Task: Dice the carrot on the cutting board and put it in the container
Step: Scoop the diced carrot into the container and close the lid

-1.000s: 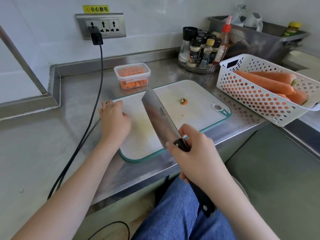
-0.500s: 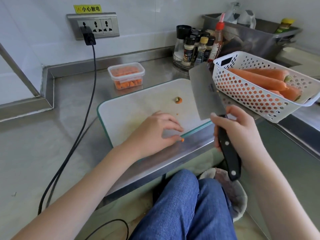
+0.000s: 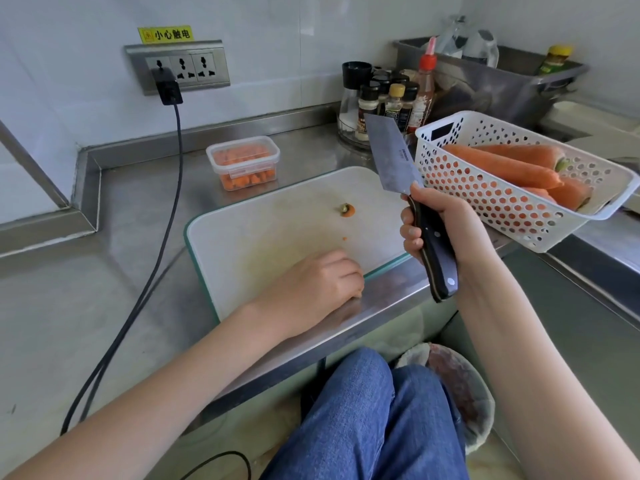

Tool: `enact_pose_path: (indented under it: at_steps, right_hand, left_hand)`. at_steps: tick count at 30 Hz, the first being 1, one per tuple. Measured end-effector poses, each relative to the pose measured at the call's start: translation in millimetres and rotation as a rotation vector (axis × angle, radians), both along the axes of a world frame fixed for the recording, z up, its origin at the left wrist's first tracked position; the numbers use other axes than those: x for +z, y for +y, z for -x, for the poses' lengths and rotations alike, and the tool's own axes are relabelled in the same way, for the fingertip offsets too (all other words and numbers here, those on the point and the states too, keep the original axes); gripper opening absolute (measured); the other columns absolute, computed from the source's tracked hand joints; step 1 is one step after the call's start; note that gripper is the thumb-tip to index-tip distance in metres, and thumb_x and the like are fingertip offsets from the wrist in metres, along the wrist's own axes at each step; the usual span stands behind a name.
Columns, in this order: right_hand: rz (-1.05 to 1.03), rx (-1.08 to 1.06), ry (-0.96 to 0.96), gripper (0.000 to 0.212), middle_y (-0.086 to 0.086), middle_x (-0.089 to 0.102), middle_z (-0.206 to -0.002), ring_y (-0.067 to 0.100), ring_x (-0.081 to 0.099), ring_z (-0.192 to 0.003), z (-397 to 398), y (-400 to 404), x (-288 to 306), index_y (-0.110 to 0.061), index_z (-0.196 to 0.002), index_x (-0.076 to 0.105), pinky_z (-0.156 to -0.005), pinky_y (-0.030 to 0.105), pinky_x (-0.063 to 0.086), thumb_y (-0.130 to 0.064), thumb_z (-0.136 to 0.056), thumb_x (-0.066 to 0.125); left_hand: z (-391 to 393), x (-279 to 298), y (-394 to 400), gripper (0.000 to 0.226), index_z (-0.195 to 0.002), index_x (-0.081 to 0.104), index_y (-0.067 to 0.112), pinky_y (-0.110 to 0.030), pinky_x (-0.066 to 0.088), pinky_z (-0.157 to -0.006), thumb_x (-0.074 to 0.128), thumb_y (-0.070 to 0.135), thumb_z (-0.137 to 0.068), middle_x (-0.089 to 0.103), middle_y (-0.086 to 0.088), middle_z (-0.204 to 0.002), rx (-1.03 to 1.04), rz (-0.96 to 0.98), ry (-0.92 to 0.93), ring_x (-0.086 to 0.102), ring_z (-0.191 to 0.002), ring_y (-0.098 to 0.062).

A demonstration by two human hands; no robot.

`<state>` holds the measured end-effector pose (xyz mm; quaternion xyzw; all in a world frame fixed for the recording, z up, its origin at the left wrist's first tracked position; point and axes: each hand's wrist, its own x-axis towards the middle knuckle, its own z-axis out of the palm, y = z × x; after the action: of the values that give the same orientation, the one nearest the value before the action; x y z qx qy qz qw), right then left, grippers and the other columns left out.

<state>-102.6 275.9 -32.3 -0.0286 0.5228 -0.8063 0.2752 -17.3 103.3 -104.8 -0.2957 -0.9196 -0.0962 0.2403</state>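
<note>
A steel counter [image 3: 62, 306] runs along a white tiled wall, its raised back edge turning a corner at the left. On the wall a socket strip [image 3: 178, 65] sits under a yellow warning label, and a black plug in it sends a cable [image 3: 156, 244] down across the counter and off its front edge. A pale cutting board [image 3: 277, 223] with a green rim lies at an angle near the counter's front.

The left hand [image 3: 318, 285] rests on the board's near edge, fingers curled under into a loose fist — whether it holds anything I cannot tell. The right hand [image 3: 440, 223] is wrapped tight around the dark handle of a cleaver [image 3: 393, 157], held up above the board's right end with the blade pointing away toward the wall.

On the board lie only a carrot end [image 3: 346, 209] with its green stem stub and a tiny orange crumb nearer the left hand. The diced carrot sits in a clear container [image 3: 244, 162] behind the board, close to the wall. To the right a white perforated basket [image 3: 485, 206] holds whole carrots [image 3: 502, 168], just beside the blade. Behind it stand spice bottles [image 3: 388, 98] on a round rack and a steel tub (bottles and a bag inside). Below the counter's edge — blue-jeaned knees [image 3: 374, 420] and a lined bin [image 3: 464, 386].
</note>
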Motion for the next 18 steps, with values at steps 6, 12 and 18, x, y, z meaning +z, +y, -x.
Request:
enact_pose_path:
  at_steps: [6,12,18]
  right_hand:
    - [-0.002,-0.016,-0.033,0.02,0.002,0.047,-0.062,0.009,0.042,-0.041,6,-5,3,-0.012,-0.084,0.046,-0.037,0.016,0.035,-0.026,-0.096,0.052]
    - [0.056,0.004,-0.116,0.02,0.001,0.045,-0.058,0.008,0.04,-0.038,11,-12,1,-0.012,-0.081,0.047,-0.035,0.013,0.033,-0.026,-0.097,0.05]
    - [0.149,0.041,-0.207,0.022,0.0,0.044,-0.057,0.007,0.04,-0.037,15,-18,-4,-0.013,-0.08,0.048,-0.033,0.012,0.033,-0.026,-0.097,0.047]
  left_hand:
    - [-3,9,-6,0.01,-0.083,0.069,0.016,-0.03,0.054,-0.06,0.064,0.01,-0.076,0.067,0.004,-0.09,-0.003,0.096,-0.047,0.055,-0.089,-0.016]
    - [4,19,11,0.016,-0.068,0.061,0.016,-0.027,0.043,-0.052,0.075,0.008,-0.066,0.059,0.002,-0.071,0.019,0.303,0.043,0.055,-0.069,-0.019]
    - [7,15,10,0.016,-0.07,0.059,0.013,-0.029,0.045,-0.048,0.073,0.006,-0.066,0.056,-0.002,-0.071,0.019,0.314,0.064,0.053,-0.065,-0.021]
